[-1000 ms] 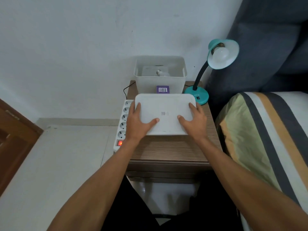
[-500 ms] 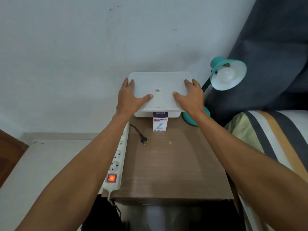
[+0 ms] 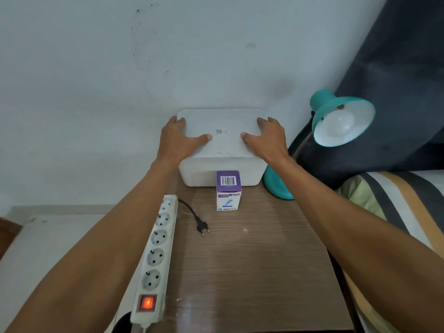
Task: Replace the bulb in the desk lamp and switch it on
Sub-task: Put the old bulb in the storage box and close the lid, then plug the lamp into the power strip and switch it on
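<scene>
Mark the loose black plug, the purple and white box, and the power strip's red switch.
Loose black plug (image 3: 200, 227), head view, on its body.
Purple and white box (image 3: 228, 200), head view, on its white front face.
Power strip's red switch (image 3: 146, 303), head view, on the lit rocker.

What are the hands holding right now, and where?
The white lid, seated on the box: left hand on its left end, right hand on its right end, thumbs on top. They seem to press rather than grip.
</scene>
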A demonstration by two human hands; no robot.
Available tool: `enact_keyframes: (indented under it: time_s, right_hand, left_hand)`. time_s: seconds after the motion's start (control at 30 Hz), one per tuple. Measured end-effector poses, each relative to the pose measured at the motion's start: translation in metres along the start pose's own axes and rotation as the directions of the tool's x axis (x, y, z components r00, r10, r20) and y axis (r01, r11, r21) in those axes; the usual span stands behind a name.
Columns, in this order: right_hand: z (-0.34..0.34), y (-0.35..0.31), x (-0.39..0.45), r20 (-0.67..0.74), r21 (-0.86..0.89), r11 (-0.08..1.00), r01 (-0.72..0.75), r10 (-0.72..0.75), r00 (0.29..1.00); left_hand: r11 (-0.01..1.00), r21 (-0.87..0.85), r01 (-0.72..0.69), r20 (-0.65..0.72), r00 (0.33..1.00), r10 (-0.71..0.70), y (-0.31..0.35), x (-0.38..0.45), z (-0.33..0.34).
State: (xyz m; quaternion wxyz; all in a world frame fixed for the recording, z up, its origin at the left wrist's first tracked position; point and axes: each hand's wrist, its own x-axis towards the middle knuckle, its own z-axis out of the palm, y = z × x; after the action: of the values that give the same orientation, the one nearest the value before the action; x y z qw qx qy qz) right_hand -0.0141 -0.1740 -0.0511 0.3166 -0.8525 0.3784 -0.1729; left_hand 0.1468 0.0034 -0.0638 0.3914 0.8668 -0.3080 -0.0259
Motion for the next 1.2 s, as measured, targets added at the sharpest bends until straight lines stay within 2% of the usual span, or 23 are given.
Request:
enact_keyframes:
  time_s: [0.33,0.5,0.6,0.7,0.8,0.9,1.0,1.07,1.2]
  right_hand:
    - [0.004,0.007,-0.002,0.014,-0.020,1.000,-0.007,0.007,1.000]
    - [-0.001,0.005,-0.005,0.041,-0.091,0.996,-0.004,0.008,0.999]
    - [-0.004,-0.002,-0.012,-0.060,-0.105,0.990,0.092,-0.099,0.993]
    - [-0.004,-0.021,-0.026,-0.187,-0.144,0.955,0.259,-0.283,0.941]
    - [0.004,-0.047,-0.044,-0.229,-0.161,0.921,0.354,-0.384,0.895]
    - [0.020,-0.071,-0.068,-0.173,-0.107,0.913,0.395,-0.408,0.896]
    - [0.045,-0.086,-0.098,-0.049,-0.073,0.918,0.389,-0.393,0.918]
    - [0.066,-0.086,-0.118,0.034,-0.059,0.930,0.364,-0.362,0.931]
    - [0.108,-0.072,-0.150,0.214,-0.114,0.953,0.280,-0.252,0.944]
  left_hand:
    - [1.000,0.000,0.024,0.073,0.997,-0.023,-0.006,-0.001,0.000]
    - [1.000,0.003,0.031,0.122,0.992,-0.031,0.000,-0.010,-0.009]
    - [0.998,-0.034,0.050,0.080,0.996,-0.048,-0.003,-0.023,-0.018]
    - [0.993,-0.082,0.084,0.045,0.996,-0.081,-0.013,-0.044,-0.028]
    - [0.991,-0.102,0.091,0.038,0.995,-0.088,-0.024,-0.074,-0.037]
    - [0.990,-0.095,0.107,0.048,0.994,-0.103,-0.039,-0.107,-0.043]
    - [0.988,-0.096,0.117,0.055,0.992,-0.113,-0.056,-0.143,-0.044]
    - [0.986,-0.114,0.121,0.066,0.991,-0.115,-0.063,-0.167,-0.044]
    - [0.959,-0.165,0.232,0.168,0.964,-0.204,-0.085,-0.212,-0.037]
